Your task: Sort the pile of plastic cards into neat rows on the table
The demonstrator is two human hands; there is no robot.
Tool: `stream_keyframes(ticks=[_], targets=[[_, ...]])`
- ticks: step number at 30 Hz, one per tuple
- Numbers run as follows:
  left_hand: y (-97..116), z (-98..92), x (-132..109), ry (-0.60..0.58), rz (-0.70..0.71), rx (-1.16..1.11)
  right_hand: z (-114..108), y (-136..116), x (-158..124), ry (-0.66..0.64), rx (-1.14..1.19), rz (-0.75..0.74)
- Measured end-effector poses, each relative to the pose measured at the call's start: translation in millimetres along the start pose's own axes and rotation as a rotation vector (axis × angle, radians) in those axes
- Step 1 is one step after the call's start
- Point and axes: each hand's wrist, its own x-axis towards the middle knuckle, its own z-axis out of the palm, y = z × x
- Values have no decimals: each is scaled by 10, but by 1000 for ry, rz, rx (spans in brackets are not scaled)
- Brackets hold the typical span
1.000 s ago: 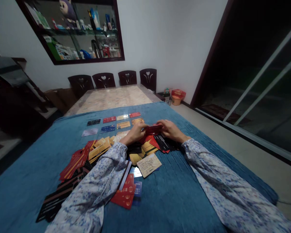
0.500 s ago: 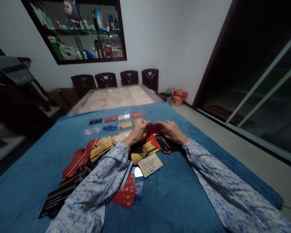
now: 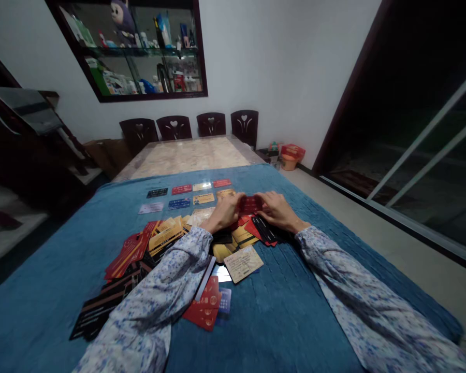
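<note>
**A:** ok what's the setup here, biggest stuff first?

**B:** A blue cloth (image 3: 295, 321) covers the near part of a long worktop (image 3: 186, 155), and the far end is bare marble. Four dark chairs (image 3: 212, 124) sit at that far end, with a glass wall shelf (image 3: 140, 46) full of bottles up top left.

**A:** and all the cards?

**B:** There's a big messy pile of cards (image 3: 159, 243) in the middle and to the left: red, gold and black ones, overlapping. Some of it runs under the left sleeve. Farther back are small rows of cards (image 3: 186, 196) laid flat, each apart from the next. A beige card (image 3: 243, 263) lies at the near edge of the pile, and a few red ones (image 3: 204, 305) are nearer still.

**A:** hands?

**B:** The left hand (image 3: 226, 212) and right hand (image 3: 276, 210) are close together at the far side of the pile. Both pinch one red card (image 3: 250, 204) by its ends, fingers curled in. The card sits between them just above the pile, to the right of the rows.
</note>
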Motion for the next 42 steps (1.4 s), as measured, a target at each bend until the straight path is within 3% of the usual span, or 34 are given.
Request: stream_keyframes(ticks=[19,27,42], targets=[[109,-348,-233,-25,-97,41,-52,-126,116,75,-104,-96],[60,-510,-380,-73,-126,208,-22,-219,246,37,-83,-188],[-197,-807,-731,-155,-201,278,69,-593,673,-51,-30,-332]])
